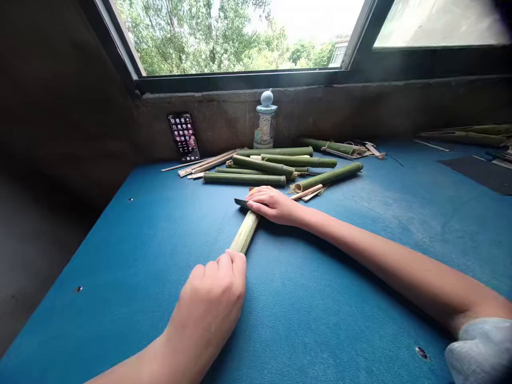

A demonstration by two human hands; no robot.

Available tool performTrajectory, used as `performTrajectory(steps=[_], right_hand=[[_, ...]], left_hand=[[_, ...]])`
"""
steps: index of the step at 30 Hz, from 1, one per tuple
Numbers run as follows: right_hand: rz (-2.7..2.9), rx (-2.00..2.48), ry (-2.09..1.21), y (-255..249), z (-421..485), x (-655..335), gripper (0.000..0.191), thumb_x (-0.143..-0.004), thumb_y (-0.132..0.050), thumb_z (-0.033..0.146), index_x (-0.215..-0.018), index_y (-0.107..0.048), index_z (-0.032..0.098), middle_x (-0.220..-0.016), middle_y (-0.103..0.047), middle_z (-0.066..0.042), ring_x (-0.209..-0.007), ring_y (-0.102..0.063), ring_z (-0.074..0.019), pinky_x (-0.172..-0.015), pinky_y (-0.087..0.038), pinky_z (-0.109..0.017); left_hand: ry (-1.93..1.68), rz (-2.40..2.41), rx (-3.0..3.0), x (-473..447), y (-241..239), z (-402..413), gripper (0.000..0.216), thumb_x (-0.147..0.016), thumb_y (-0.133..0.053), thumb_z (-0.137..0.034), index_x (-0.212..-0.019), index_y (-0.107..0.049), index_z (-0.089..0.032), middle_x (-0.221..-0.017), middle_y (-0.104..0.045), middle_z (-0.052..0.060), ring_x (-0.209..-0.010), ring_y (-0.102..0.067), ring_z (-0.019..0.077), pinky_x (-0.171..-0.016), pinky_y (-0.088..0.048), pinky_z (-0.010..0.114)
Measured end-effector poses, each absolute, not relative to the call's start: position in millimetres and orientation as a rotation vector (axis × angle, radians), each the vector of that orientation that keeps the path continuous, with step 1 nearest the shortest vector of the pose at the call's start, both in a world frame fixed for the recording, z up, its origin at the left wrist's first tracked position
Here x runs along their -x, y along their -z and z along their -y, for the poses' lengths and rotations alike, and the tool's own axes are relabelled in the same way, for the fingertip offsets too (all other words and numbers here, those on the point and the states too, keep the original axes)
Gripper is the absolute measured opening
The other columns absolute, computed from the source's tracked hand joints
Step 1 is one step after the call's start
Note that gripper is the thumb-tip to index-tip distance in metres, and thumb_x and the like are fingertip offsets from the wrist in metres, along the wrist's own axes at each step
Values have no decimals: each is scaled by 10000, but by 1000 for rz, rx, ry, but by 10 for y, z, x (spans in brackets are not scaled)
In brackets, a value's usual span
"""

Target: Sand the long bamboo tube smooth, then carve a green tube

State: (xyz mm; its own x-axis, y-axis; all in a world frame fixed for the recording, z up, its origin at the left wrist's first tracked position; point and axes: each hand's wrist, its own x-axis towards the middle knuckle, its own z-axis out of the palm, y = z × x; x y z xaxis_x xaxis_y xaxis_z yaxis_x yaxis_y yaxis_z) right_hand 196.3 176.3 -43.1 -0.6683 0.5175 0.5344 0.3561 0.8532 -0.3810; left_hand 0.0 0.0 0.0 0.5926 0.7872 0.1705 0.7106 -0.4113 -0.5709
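My left hand (216, 290) is wrapped round the near end of a pale, peeled bamboo piece (245, 233) that points away from me over the blue table. At its far end my right hand (270, 205) grips a knife, whose dark blade (241, 202) sticks out to the left across the bamboo. The knife's handle is mostly hidden under my right fingers. Just beyond that hand lies a pile of green bamboo tubes (245, 178), with one tube (328, 177) slanting at its right side.
Split bamboo strips (210, 164) lie left of the pile. A phone (183, 137) leans on the wall, and a light-blue-capped bottle (264, 121) stands behind the tubes. More bamboo (464, 137) and a dark flat sheet (482, 172) lie far right on the blue table (320, 309).
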Motion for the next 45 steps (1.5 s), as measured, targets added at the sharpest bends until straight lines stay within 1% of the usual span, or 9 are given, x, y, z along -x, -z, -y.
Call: performTrajectory(steps=[5,15,20,24,31,35,39,42,45], right_hand=[[2483,390,-492,394,-1331,-1735,368,-1033,-364,320,-938,-681,159,-1016,-730,-94,-995,-627,-182,-953,-442,-331],[2519,402,-481,366,-1405,-1841,381,-1037,-348,321,-949,-675,148,-1035,-725,-103,-981,-619,-184,-932,-440,-330],[2458,622,-338,375,-1515,-1941,454,-1034,-335,392,-869,-674,138,-890,-719,-116,-842,-618,-205,-850,-437,-361],[2501,528,-414,383,-1396,-1893,390,-1036,-352,351,-975,-681,152,-1017,-724,-111,-929,-614,-195,-894,-416,-345],[2385,783,-320,384,-1495,-1878,434,-1033,-343,348,-853,-673,131,-865,-713,-107,-825,-620,-199,-828,-427,-339],[2439,633,-404,390,-1394,-1804,343,-1029,-371,304,-970,-670,148,-1010,-718,-98,-979,-622,-198,-915,-418,-328],[2409,781,-350,421,-1479,-1838,398,-1029,-357,337,-868,-666,144,-856,-701,-91,-821,-610,-198,-819,-420,-330],[2321,936,-326,420,-1505,-1851,426,-1027,-354,350,-802,-650,140,-787,-678,-87,-755,-586,-194,-763,-406,-326],[2397,757,-407,393,-1357,-1783,378,-1032,-356,318,-880,-657,146,-901,-707,-83,-863,-615,-187,-865,-399,-332]], left_hand=[[-117,1199,2235,28,-18,19,91,-882,-520,-177,-796,-526,-205,-632,-485,-2,-526,-530,202,-493,-295,322],[-122,1314,2277,10,6,68,88,-919,-482,-220,-888,-563,-203,-678,-521,14,-554,-543,207,-519,-274,327],[-107,1322,2324,64,-6,57,144,-936,-469,-237,-817,-543,-207,-658,-511,11,-516,-515,189,-501,-225,322],[-94,1252,2369,177,-23,46,167,-944,-460,-233,-827,-576,-208,-668,-530,10,-521,-534,187,-501,-244,328],[-349,1231,2438,396,-96,-121,266,-983,-413,-220,-1101,-648,-186,-614,-578,2,-545,-621,211,-505,-314,323],[-409,1216,2388,409,-71,-129,270,-972,-434,-188,-1144,-642,-173,-668,-619,25,-591,-638,209,-517,-348,318],[-355,1258,2332,381,-37,-94,347,-1006,-388,-352,-1168,-627,-159,-619,-595,28,-577,-636,221,-514,-367,311],[-411,1375,2325,328,-44,-67,465,-949,-446,-538,-1083,-643,-138,-645,-616,62,-598,-651,254,-524,-395,317],[-486,1482,2317,277,-58,-44,351,-982,-412,-419,-902,-639,-164,-665,-627,71,-605,-656,239,-524,-381,303]])
